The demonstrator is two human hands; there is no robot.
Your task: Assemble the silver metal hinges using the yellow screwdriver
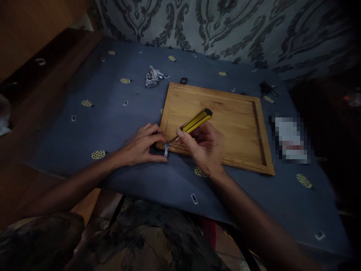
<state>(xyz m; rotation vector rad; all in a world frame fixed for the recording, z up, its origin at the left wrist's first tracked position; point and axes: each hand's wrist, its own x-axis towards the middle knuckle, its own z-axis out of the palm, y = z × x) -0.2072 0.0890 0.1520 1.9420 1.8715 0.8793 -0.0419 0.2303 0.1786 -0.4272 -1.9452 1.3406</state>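
Observation:
A wooden panel with a raised frame [242, 113] lies flat on a blue patterned cloth [107, 94]. My right hand [205, 146] is closed round a yellow and black screwdriver [196, 121], whose tip points down at the panel's near left corner. My left hand [141, 145] rests beside that corner, its fingers pinched on a small metal bracket [166, 149] against the panel's edge.
A small heap of metal fittings [153, 76] lies on the cloth behind the panel's left end. A dark small object [266, 89] sits at the back right, and a blurred white item [290, 139] lies right of the panel. A patterned wall stands behind.

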